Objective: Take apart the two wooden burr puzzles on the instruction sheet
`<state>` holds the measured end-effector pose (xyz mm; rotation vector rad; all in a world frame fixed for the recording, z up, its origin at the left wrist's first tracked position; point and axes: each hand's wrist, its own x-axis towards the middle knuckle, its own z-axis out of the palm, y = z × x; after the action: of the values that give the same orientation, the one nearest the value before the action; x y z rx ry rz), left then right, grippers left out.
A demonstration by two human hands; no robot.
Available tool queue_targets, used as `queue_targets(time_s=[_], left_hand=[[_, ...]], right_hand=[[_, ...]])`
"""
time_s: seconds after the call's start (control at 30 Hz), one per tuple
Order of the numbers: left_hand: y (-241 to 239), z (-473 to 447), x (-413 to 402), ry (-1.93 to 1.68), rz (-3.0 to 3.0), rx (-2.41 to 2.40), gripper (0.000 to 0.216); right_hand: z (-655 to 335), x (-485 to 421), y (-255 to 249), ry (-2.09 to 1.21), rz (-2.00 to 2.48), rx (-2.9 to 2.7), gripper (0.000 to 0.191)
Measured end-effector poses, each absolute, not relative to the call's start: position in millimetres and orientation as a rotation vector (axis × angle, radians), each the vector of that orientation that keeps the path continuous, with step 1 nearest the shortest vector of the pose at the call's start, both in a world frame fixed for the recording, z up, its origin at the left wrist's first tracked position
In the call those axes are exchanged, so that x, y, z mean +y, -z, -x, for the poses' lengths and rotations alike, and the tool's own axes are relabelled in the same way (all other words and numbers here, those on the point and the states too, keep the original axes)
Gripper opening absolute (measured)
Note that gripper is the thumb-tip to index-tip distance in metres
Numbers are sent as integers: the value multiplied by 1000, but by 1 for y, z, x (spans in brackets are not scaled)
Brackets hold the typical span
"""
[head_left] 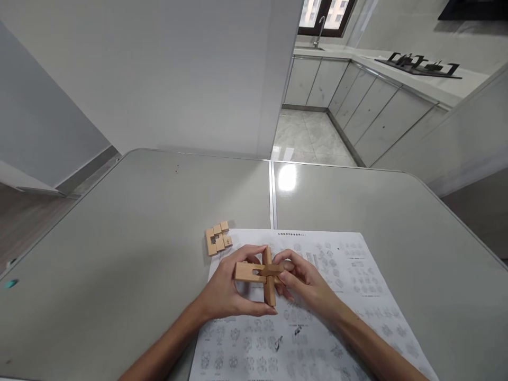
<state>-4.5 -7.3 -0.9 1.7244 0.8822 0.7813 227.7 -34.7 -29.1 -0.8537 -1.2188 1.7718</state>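
A partly assembled wooden interlocking puzzle (270,286) is held above a printed sheet (369,312) by both hands. My left hand (230,291) spans its upright bar, thumb at the near end and fingers at the far end. A wider slotted piece (244,271) sticks out of the puzzle toward that palm. With thumb and fingers, my right hand (304,278) pinches a bar on the right side of the puzzle; the fingers partly hide that end. Just beyond the left hand, notched wooden pieces (210,243) lie together on the table.
The grey folding table (119,264) has a metal seam (272,196) running across its middle. Small diagrams cover the sheet. A small teal object (11,283) lies at the left edge. Behind the table stand a white partition (178,79) and a kitchen counter with a stove (416,64).
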Motion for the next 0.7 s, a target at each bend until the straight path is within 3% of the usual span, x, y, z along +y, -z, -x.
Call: queue_targets(time_s=[0.3,0.7], left_hand=[[2,2,-8,-753,-1621,861,96],[1,-1,-11,-796,-1927,905,96]], right_hand=[[-228,-32,34,-1787,833,-1213,33],[-227,-31,19,-1227,984,-1545,14]])
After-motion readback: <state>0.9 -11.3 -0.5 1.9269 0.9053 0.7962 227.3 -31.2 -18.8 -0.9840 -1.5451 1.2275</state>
